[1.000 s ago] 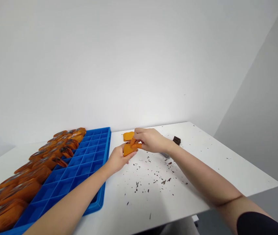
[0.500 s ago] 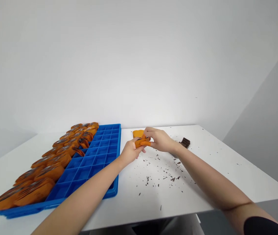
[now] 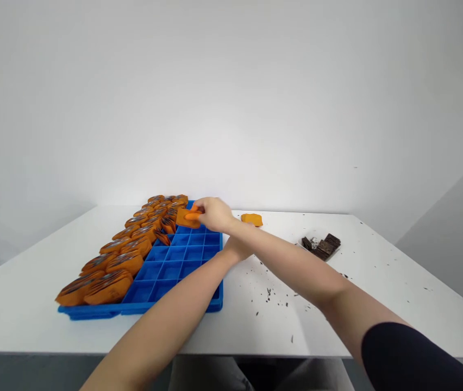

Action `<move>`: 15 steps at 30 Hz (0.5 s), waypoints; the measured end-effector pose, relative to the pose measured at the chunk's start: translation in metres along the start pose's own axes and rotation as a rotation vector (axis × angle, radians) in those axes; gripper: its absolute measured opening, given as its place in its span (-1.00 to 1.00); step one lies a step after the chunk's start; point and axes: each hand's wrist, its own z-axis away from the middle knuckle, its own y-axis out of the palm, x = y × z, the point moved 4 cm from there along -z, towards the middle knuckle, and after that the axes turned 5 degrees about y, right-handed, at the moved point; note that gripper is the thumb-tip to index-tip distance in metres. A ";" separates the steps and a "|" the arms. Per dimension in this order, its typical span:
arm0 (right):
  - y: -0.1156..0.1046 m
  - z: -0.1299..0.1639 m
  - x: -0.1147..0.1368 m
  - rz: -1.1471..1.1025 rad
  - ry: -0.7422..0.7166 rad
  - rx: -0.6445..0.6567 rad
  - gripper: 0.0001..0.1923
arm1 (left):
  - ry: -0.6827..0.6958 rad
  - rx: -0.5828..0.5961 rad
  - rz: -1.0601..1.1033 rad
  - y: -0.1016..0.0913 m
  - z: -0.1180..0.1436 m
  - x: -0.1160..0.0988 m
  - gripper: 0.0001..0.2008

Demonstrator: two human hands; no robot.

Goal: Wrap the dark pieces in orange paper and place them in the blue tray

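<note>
Pinched between the thumb and fingers of the right hand (image 3: 214, 213), a flat orange plastic piece (image 3: 188, 218) hangs over the far end of the blue plastic grid tray (image 3: 174, 260), beside the rows of matching orange pieces (image 3: 133, 239) filling the tray's left side. Crossing beneath the right forearm, the left hand (image 3: 237, 250) is mostly hidden at the tray's right edge; its grip cannot be made out. Farther right on the white table (image 3: 378, 282) lie another orange piece (image 3: 251, 219), dark brown chips (image 3: 321, 246) and scattered dark crumbs (image 3: 276, 293).

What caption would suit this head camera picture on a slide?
Right hand holds an orange piece over a blue tray, crossing above the left hand.
</note>
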 end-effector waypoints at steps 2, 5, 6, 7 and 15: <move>0.035 -0.021 0.011 0.026 0.031 0.022 -0.75 | -0.058 0.014 -0.041 -0.003 -0.001 0.001 -0.81; 0.070 -0.043 0.021 0.051 0.059 0.050 -0.74 | -0.158 0.023 -0.056 -0.008 -0.004 0.002 -0.83; 0.078 -0.047 0.023 0.064 0.064 0.066 -0.75 | -0.184 0.033 -0.055 -0.009 -0.005 0.002 -0.80; 0.084 -0.050 0.024 0.077 0.068 0.083 -0.75 | -0.204 0.044 -0.056 -0.010 -0.005 0.001 -0.80; 0.112 -0.059 0.031 0.165 0.064 0.134 -0.78 | -0.153 0.077 -0.152 -0.020 0.006 -0.010 -0.83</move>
